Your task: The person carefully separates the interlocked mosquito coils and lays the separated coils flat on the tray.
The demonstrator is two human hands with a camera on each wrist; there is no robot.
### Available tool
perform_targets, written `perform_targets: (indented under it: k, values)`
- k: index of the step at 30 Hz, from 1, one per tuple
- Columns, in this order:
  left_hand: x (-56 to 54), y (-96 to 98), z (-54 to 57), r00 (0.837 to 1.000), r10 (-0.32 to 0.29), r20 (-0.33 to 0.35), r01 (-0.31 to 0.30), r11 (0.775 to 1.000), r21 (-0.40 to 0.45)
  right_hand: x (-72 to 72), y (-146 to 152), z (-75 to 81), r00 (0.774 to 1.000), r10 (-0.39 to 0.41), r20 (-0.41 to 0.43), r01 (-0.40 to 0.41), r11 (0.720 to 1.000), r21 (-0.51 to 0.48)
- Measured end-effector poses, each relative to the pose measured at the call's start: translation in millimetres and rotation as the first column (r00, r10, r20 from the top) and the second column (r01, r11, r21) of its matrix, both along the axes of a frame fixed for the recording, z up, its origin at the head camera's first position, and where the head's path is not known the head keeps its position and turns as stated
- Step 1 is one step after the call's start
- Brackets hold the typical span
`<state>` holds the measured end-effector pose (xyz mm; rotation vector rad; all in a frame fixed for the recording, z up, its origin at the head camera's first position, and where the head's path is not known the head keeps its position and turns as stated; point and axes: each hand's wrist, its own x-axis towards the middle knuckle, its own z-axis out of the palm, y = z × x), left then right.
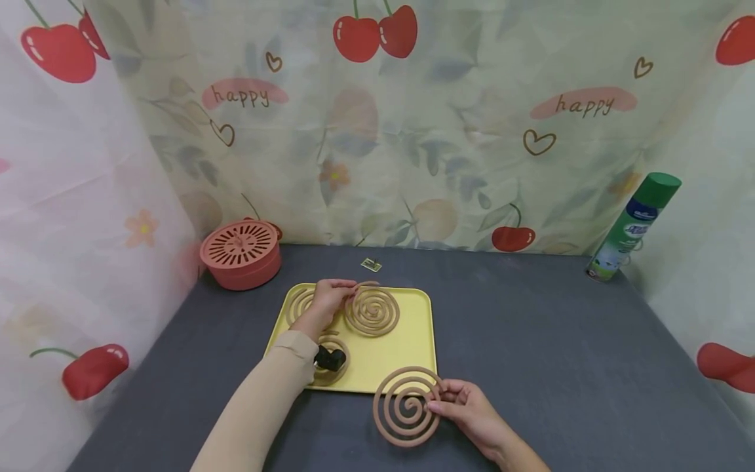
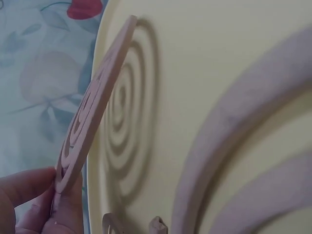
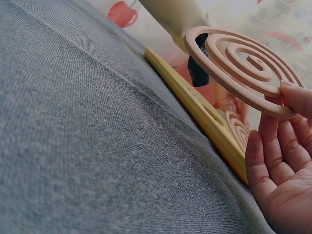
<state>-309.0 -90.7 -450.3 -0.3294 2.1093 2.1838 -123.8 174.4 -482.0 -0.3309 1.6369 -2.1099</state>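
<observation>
My left hand pinches the edge of a brown mosquito coil over the back of the yellow tray. In the left wrist view this coil stands tilted, its spiral shadow falling on the tray. My right hand pinches another coil between thumb and fingers, raised in front of the tray's near edge. Two more coils lie on the tray's left side: the back one is partly behind my left hand, the front one partly behind the left wrist and its black camera.
A red round box with a slotted lid sits at the back left of the dark cloth-covered table. A small metal piece lies behind the tray. At the back right stands a green spray can. Patterned curtains enclose the table's back and sides.
</observation>
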Motion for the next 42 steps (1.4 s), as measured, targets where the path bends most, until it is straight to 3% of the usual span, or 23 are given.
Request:
perform_targets:
  k: [13,42]
  values:
    - [0.7,-1.4,-6.1,1.0,-0.016,0.018,0.019,0.984,-0.176,0.1,-0.7,4.9,1.0,0.002,0.008,-0.002,1.0,0.005]
    - [2.7,-1.5,-1.8,0.999,-0.008,-0.043,-0.005,0.953,-0.303,0.0,-1.3,3.6,0.999,-0.004,0.034,0.003,1.0,0.019]
